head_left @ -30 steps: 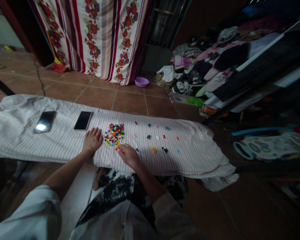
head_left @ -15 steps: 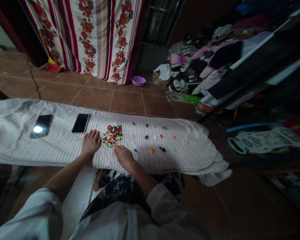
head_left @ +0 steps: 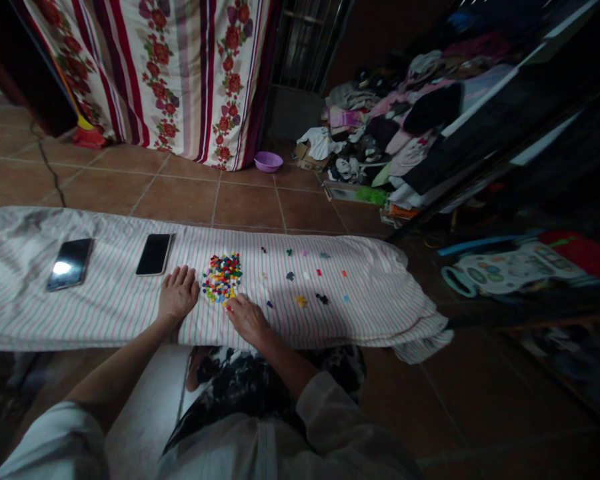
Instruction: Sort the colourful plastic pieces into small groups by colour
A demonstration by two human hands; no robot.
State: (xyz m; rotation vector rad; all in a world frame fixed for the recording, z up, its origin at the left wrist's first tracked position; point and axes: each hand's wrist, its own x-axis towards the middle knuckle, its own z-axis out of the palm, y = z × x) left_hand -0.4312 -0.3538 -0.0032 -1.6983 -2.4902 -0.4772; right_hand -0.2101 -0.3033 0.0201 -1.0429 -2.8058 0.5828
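Small multicoloured plastic pieces lie in a pile (head_left: 223, 273) on a striped cloth (head_left: 370, 327). My right hand (head_left: 249, 320) is at the pile's near right edge, its fingers bent and drawn together. A tiny red bit shows by those fingertips, but whether it is gripped is too small to tell. To the left of the pile, my left hand (head_left: 179, 293) rests flat on the cloth, fingers stretched out and holding nothing. Right of the pile, little groups sorted by colour are spread out, among them yellow pieces (head_left: 301, 301), black pieces (head_left: 322, 299) and dark grey pieces (head_left: 290, 276).
Two phones lie left of my hands: a dark phone (head_left: 70, 264) reflecting light and a black-screened phone (head_left: 154, 254). Beyond the cloth's far edge, a purple basin (head_left: 269, 161) stands on the tiled floor near a floral curtain (head_left: 190, 87). Clothes (head_left: 375, 127) are heaped at the back right.
The whole view has shifted slightly. My left hand stays flat on the cloth, and my right fingers remain at the pile's near edge with hardly any movement.
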